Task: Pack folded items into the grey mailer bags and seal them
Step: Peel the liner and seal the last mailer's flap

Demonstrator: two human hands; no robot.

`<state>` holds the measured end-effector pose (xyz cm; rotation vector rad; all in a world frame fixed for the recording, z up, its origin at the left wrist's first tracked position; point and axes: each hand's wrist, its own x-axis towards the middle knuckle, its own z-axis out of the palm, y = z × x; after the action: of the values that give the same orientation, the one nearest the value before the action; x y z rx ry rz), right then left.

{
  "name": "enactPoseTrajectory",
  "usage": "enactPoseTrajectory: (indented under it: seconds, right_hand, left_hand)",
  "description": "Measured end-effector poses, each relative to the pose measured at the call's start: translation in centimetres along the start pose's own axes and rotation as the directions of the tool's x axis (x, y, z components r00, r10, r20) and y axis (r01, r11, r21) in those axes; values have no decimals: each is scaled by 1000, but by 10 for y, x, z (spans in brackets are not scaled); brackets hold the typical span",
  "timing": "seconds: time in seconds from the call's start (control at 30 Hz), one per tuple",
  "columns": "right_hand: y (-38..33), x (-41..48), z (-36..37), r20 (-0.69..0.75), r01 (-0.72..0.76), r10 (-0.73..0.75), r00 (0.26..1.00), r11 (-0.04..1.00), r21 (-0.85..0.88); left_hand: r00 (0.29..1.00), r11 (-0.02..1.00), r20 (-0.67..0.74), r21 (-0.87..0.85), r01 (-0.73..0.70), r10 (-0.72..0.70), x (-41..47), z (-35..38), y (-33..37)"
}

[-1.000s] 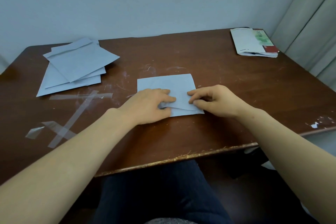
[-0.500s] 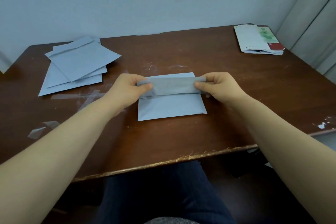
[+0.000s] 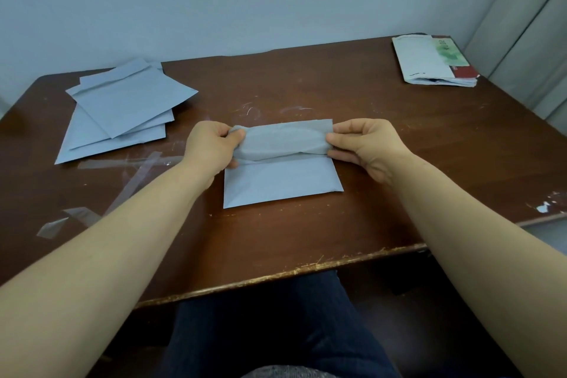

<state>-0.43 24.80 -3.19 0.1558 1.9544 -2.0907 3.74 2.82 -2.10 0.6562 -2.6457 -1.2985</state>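
Head view: at the centre of the frame a flat grey plastic mailer bag lies on the scratched dark-brown wooden table. The left hand and right hand each pinch one end of its raised flap, fingers closed on it. A loose stack of grey mailer bags lies at upper left.

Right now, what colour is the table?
Dark reddish-brown table, scratched pale in spots; head view shows it.
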Motion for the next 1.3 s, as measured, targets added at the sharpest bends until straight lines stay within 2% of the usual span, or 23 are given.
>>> enactPoseTrajectory:
  seconds: [0.1, 0.17, 0.23, 0.3, 0.47, 0.57, 0.6, 0.67, 0.7, 0.73, 0.77, 0.83, 0.9, 1.13, 1.3]
  right_hand:
    - [0, 0, 0, -1, -5, 5, 1000, 1000, 6]
    - [0, 1, 2, 8, -4, 4, 1000, 1000, 4]
    - [-1, 0, 3, 32, 4, -4, 999, 1000, 2]
    - [-2, 0, 2, 60, 24, -24, 998, 1000, 7]
    - [-3, 1, -6, 144, 36, -44, 989, 998, 57]
    - [-3, 1, -8, 128, 33, -39, 991, 998, 49]
    - [-3, 2, -7, 116, 40, -45, 992, 998, 48]
    - [-3, 2, -5, 94, 70, -72, 993, 997, 28]
    - [-3, 3, -5, 84, 83, -85, 993, 996, 21]
    - [-4, 3, -4, 76, 94, -96, 993, 995, 24]
    - [-4, 2, -4, 68, 106, -107, 992, 994, 26]
    - [-5, 1, -3, 54, 135, -135, 989, 991, 2]
    - [-5, -1, -2, 46, 173, -171, 984, 984, -38]
    - [-3, -2, -1, 30, 218, -216, 976, 972, -85]
    - [-1, -1, 0, 18, 213, -212, 977, 975, -64]
  left_hand:
    - [975, 921, -65, 347, -179, 214, -3, 8, 5]
    - [928, 833, 1, 441, -335, 373, -8, 18, 17]
    - [904, 807, 91, 421, -415, 418, -11, 31, 30]
    - [913, 838, 122, 365, -405, 389, -10, 42, 39]
    - [950, 926, 76, 211, -313, 304, -1, 48, 49]
    - [942, 914, 26, 233, -332, 335, -1, 50, 49]
    - [914, 878, -32, 295, -378, 404, -3, 51, 47]
    - [790, 758, -120, 399, -516, 601, -9, 51, 45]
    - [741, 718, -117, 384, -581, 662, -13, 52, 45]
    - [735, 716, -89, 331, -615, 673, -15, 54, 45]
    - [759, 742, -55, 266, -615, 649, -18, 56, 47]
    - [822, 808, -8, 190, -558, 570, -20, 61, 49]
    - [854, 843, 6, 157, -515, 521, -21, 64, 51]
    - [869, 861, -25, 152, -486, 495, -23, 67, 57]
    - [893, 894, -63, 84, -440, 446, -18, 69, 56]
